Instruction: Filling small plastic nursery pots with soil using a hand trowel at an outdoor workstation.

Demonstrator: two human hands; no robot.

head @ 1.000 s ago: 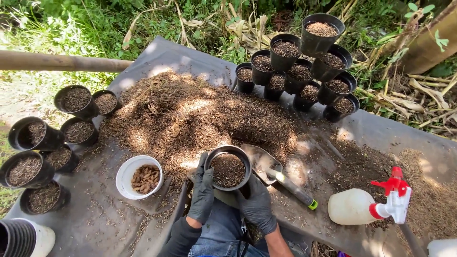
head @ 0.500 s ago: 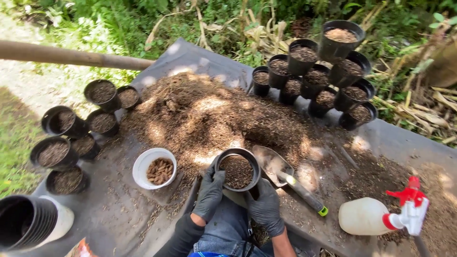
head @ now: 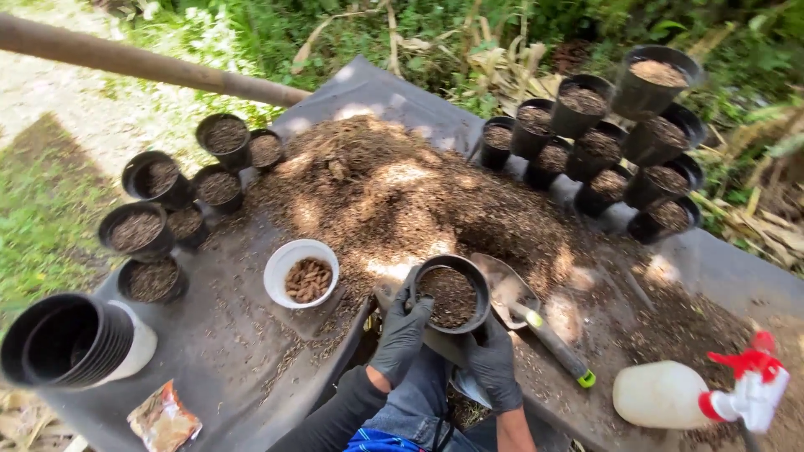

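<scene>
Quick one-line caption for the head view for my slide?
Two gloved hands, left hand and right hand, grip a soil-filled black pot beside a trowel and soil heap.

There is one package on my dark tarp (head: 251, 368): a small flat plastic packet (head: 164, 417), lying near the tarp's near left corner, just beside the stack of empty black pots (head: 67, 343) on its near side. It is roughly rectangular and a little crumpled, glossy, partly clear, with orange-brown and reddish colouring and a paler patch; it lies flat, tilted slightly against the tarp's edge. Its print is too small for me to tell. At the near right edge lies a white plastic spray bottle (head: 662, 393) on its side, red trigger head pointing right; I see no label on it. No signs or screens.
</scene>
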